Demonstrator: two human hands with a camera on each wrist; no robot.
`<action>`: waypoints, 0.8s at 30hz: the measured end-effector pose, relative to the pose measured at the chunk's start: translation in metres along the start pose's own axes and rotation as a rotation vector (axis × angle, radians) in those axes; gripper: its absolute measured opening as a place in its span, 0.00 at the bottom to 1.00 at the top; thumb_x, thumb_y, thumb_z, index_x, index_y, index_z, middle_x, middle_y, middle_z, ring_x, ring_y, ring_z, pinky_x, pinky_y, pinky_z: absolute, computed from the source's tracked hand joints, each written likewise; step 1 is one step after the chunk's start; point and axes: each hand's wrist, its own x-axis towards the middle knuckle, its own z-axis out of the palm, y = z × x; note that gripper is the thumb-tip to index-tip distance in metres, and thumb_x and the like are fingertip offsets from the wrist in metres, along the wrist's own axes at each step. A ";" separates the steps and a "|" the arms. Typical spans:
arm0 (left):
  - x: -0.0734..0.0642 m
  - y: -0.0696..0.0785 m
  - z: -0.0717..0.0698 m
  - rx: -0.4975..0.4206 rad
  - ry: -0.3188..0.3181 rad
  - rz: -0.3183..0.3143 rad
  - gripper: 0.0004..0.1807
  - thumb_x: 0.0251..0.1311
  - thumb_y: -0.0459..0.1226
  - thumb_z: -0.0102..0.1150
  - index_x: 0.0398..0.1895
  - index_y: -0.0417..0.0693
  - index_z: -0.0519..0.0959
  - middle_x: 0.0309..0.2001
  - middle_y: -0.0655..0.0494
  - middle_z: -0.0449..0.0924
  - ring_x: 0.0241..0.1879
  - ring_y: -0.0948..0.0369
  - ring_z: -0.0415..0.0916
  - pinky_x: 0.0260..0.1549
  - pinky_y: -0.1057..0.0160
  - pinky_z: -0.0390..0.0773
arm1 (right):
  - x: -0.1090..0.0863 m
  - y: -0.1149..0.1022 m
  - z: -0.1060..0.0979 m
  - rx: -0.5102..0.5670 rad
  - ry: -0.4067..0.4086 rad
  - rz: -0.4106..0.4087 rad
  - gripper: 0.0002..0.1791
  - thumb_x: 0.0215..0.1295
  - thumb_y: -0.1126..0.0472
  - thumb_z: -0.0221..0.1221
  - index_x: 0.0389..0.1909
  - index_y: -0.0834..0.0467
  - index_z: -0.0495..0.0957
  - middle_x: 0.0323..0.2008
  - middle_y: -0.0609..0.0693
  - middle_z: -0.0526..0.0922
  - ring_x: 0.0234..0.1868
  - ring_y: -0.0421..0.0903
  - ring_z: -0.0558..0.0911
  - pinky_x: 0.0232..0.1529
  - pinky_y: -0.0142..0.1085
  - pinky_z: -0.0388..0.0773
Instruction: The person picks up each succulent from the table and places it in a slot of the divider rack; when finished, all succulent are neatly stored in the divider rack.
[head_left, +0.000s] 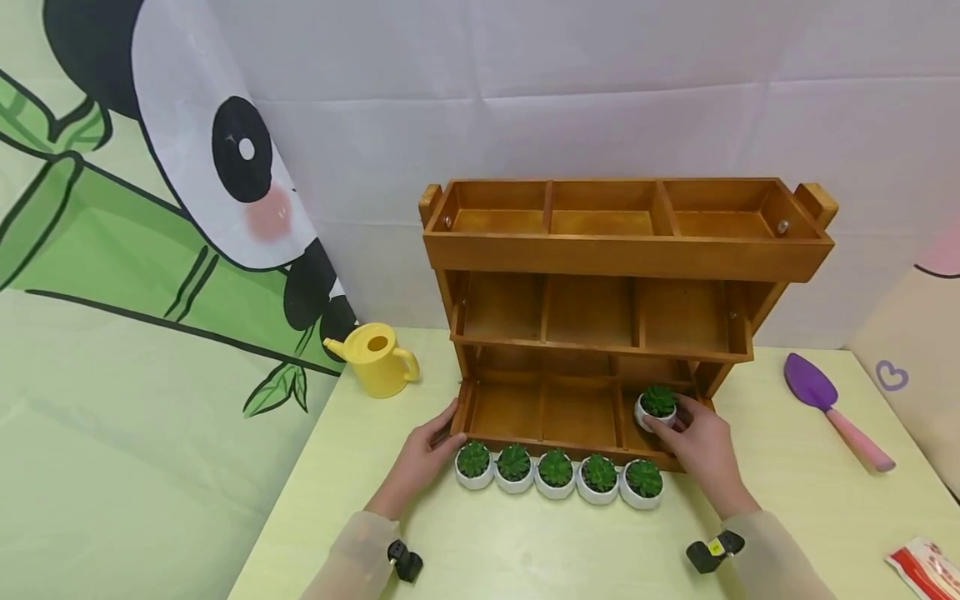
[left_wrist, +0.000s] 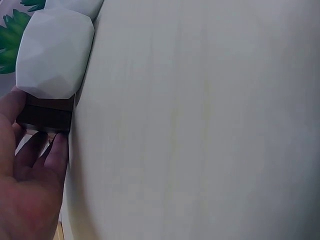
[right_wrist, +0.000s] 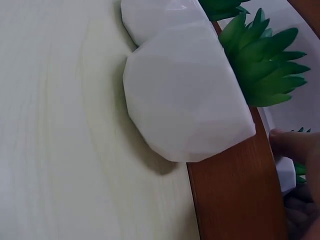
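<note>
My right hand [head_left: 703, 437] pinches a small succulent in a white pot [head_left: 656, 408] between thumb and fingers, inside the bottom right compartment of a brown wooden shelf [head_left: 628, 260]. In the right wrist view, the shelf's front board [right_wrist: 235, 200] partly hides that pot [right_wrist: 285, 175]. At the shelf's lower left corner, my left hand [head_left: 420, 457] grips the wood, thumb at the front and fingers along the side. The left wrist view has the dark corner [left_wrist: 47, 117] between thumb and fingers. Several more potted succulents [head_left: 556, 473] stand in a row along the shelf's front.
A yellow watering can [head_left: 382, 367] stands left of the shelf on the pale table [head_left: 517, 550]. To the right lie a purple trowel with a pink handle [head_left: 813, 383] and a red and white packet [head_left: 928, 569]. Behind the shelf hangs a white cloth [head_left: 562, 92].
</note>
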 end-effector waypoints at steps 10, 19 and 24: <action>0.002 -0.004 0.001 -0.020 0.014 0.002 0.35 0.73 0.36 0.63 0.80 0.57 0.65 0.78 0.55 0.62 0.73 0.51 0.66 0.68 0.54 0.71 | 0.011 0.003 0.008 -0.059 0.004 -0.029 0.40 0.66 0.48 0.72 0.65 0.74 0.73 0.52 0.70 0.83 0.46 0.61 0.81 0.49 0.56 0.85; 0.001 -0.003 0.001 0.013 0.015 -0.002 0.35 0.73 0.39 0.63 0.81 0.58 0.64 0.78 0.59 0.61 0.75 0.55 0.63 0.69 0.57 0.70 | 0.015 0.006 0.012 -0.133 0.010 -0.068 0.37 0.65 0.44 0.72 0.60 0.69 0.77 0.47 0.66 0.84 0.41 0.58 0.79 0.44 0.55 0.85; -0.001 -0.001 0.000 0.003 0.000 0.011 0.35 0.74 0.41 0.63 0.81 0.59 0.63 0.79 0.60 0.60 0.75 0.56 0.62 0.69 0.60 0.69 | 0.014 0.006 0.012 -0.138 0.006 -0.064 0.38 0.65 0.44 0.72 0.60 0.71 0.76 0.47 0.68 0.84 0.42 0.59 0.81 0.46 0.58 0.85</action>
